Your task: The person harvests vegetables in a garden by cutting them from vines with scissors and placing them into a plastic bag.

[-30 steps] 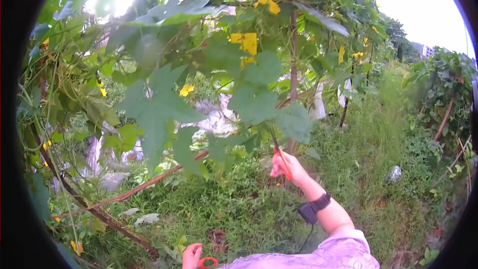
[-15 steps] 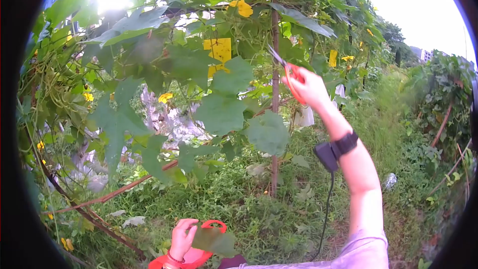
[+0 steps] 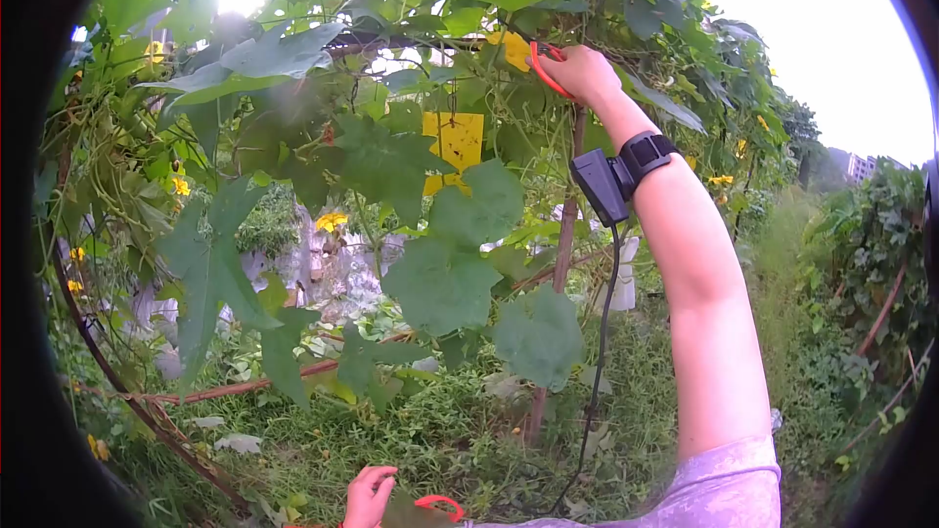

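Observation:
My right hand (image 3: pixel 584 75) is raised up among the leaves, wrapped round the red handles of a pair of scissors (image 3: pixel 553 78). Their blades are hidden in the foliage beside a yellow flower (image 3: pixel 513 49). At the bottom edge my left hand (image 3: pixel 366 499) is half in view, its fingers loosely bent and apart, with no held thing showing. Close to its right are a blurred green leaf (image 3: pixel 416 513) and a red loop-shaped handle (image 3: pixel 442 505). Whether the hand touches the leaf I cannot tell.
A wooden post (image 3: pixel 564 254) stands below my right hand. Yellow sticky card (image 3: pixel 458 141) hangs among large vine leaves (image 3: pixel 442 284). A black cable (image 3: pixel 599 362) runs down from the device (image 3: pixel 602 186) strapped to my right forearm. A brown stem (image 3: pixel 235 386) crosses low on the left.
My right hand has gone up and slightly left with the scissors, whose blades are now out of sight in the leaves. My left hand and the red handle sit lower in view.

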A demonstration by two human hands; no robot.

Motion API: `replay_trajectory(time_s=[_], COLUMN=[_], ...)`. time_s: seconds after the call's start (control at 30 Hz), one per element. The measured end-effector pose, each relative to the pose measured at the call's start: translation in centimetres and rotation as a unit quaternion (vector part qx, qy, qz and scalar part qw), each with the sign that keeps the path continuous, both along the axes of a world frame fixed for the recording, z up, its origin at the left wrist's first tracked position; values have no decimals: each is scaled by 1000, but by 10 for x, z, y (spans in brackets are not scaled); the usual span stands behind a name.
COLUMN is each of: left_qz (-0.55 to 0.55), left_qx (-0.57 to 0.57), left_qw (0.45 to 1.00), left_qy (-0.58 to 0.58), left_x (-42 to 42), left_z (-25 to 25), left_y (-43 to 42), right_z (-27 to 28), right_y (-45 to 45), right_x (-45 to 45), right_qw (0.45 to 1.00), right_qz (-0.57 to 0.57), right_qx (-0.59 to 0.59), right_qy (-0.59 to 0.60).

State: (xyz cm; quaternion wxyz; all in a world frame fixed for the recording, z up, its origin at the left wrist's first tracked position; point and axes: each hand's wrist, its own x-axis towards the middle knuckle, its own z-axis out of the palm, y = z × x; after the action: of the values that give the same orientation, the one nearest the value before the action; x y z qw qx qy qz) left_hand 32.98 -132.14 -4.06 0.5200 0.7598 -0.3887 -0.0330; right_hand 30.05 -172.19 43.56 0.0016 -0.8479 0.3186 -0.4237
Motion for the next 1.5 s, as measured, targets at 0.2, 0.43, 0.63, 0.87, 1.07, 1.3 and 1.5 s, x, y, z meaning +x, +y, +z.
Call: replay_trajectory(time_s=[0.2,0.43,0.63,0.87,1.07,1.3,1.5], left_qz=[8,45,136,127,145,179,175], left_qx=[-16,-47,-173,-94,-81,-109,-105], left_qw=[1000,997,968,975,981,975,976], left_qy=[2,-42,-117,-155,-101,-73,-79], left_x=[-6,1,-29,-84,-113,-118,-101], left_z=[34,58,158,148,122,127,127], left_y=[-30,-50,-61,-134,-143,-135,-131], right_z=[-15,-136,-130,-91,-76,-75,-134], right_y=[4,-12,-112,-170,-208,-196,-131], right_x=[-24,-104,-108,-70,-44,-41,-124], right_qw=[993,968,978,990,990,985,917], right_qz=[39,198,167,108,138,171,315], right_qx=[-112,-100,112,44,36,22,-186], right_qy=[-9,117,48,76,22,3,157])
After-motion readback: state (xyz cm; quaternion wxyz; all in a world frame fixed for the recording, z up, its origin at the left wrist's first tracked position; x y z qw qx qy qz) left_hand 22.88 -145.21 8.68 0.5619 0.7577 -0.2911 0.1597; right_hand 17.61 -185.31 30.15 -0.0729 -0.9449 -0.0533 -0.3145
